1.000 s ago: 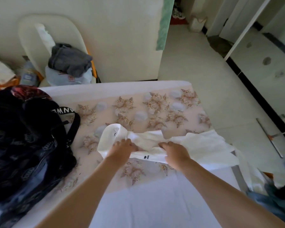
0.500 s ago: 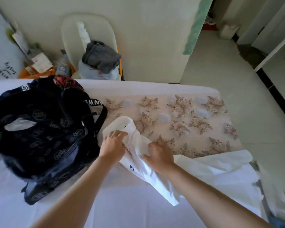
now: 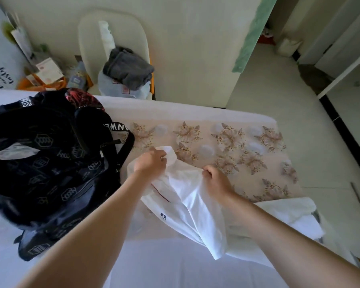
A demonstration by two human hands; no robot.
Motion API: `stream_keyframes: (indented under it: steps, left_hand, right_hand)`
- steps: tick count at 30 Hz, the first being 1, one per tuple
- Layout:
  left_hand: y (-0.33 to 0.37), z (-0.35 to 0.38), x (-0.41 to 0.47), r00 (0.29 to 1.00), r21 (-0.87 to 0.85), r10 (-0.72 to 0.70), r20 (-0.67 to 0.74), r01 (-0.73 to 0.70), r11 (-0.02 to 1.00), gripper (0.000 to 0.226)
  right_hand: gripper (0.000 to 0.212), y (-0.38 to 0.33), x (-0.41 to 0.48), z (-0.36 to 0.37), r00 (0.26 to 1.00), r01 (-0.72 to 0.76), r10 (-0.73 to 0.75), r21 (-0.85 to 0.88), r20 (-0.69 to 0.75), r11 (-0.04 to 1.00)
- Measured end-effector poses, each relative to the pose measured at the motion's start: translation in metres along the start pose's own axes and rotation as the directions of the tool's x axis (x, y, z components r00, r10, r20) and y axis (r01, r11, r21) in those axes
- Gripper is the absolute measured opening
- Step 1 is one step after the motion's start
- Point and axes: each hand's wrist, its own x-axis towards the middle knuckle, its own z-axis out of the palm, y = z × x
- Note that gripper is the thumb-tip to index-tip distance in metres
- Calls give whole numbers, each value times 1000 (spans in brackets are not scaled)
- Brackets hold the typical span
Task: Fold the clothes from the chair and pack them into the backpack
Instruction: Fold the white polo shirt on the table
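Observation:
A white garment (image 3: 187, 196) with a small dark print and a red line lies bunched on the bed, trailing to the right. My left hand (image 3: 150, 163) grips its upper left end near the collar. My right hand (image 3: 215, 179) pinches a fold of it about a hand's width to the right. A black backpack (image 3: 46, 163) with pale hexagon prints stands open on the bed at the left, something white showing inside. Behind the bed a cream chair (image 3: 112, 34) holds a grey garment (image 3: 129, 68) on top of a pale blue one (image 3: 110, 88).
The bed has a floral cover (image 3: 237, 146) and a white sheet (image 3: 175, 267) in front. Boxes and papers (image 3: 48, 71) clutter the far left beside the chair. Pale floor tiles (image 3: 279, 100) stretch to the right, bounded by a dark strip (image 3: 341, 129).
The white garment has been pulled left toward the backpack and lifted into a bunch. Both hands have closed on the cloth. The camera has swung left and nearer.

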Motion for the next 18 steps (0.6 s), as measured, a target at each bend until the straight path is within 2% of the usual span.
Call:
stream_keyframes:
  steps: [1,2,3,4,5,7,9,11,13,14,16,18]
  left_hand:
    - [4,-4,4,996,-31,-10,-83,7,999,15]
    - [9,-9,8,987,-87,-38,-154,24,996,13]
    - [12,-13,12,980,-169,-77,-183,46,985,12]
    - [15,-16,16,978,-250,-114,-173,68,966,14]
    - [19,-19,18,983,-309,-133,-128,88,947,20]
    - [27,-25,19,995,-327,-99,11,97,940,31]
    - [36,-30,18,997,-254,-37,68,53,966,26]
    - [46,-37,21,1000,-199,8,28,-3,980,20]
    - [59,-50,31,997,-156,-1,-76,-10,988,12]
    - [66,-57,38,987,-155,-29,-157,4,988,17]
    - [81,-73,52,954,-253,-118,-277,46,966,22]
    - [95,-84,61,946,-440,-190,-261,58,896,23]
  right_hand:
    - [11,2,-1,-5,998,-55,52,81,34,995]
    - [25,7,-4,-8,987,-121,111,88,117,989]
    - [40,13,-7,-10,962,-172,169,-4,214,985]
    - [45,19,-10,-11,933,-189,221,-137,282,972]
    - [40,25,-12,-12,922,-185,254,-243,293,952]
    - [27,28,-14,-16,948,-178,239,-273,209,945]
    - [20,22,-12,-29,982,-132,160,-240,101,962]
    - [22,16,-6,-47,998,-65,60,-239,-27,969]
    - [31,11,7,-71,974,9,-86,-349,-207,937]
    - [31,7,15,-85,937,44,-182,-416,-298,908]
    - [31,-1,34,-115,813,87,-367,-528,-452,845]
    - [47,-5,53,-141,668,24,-495,-649,-556,760]
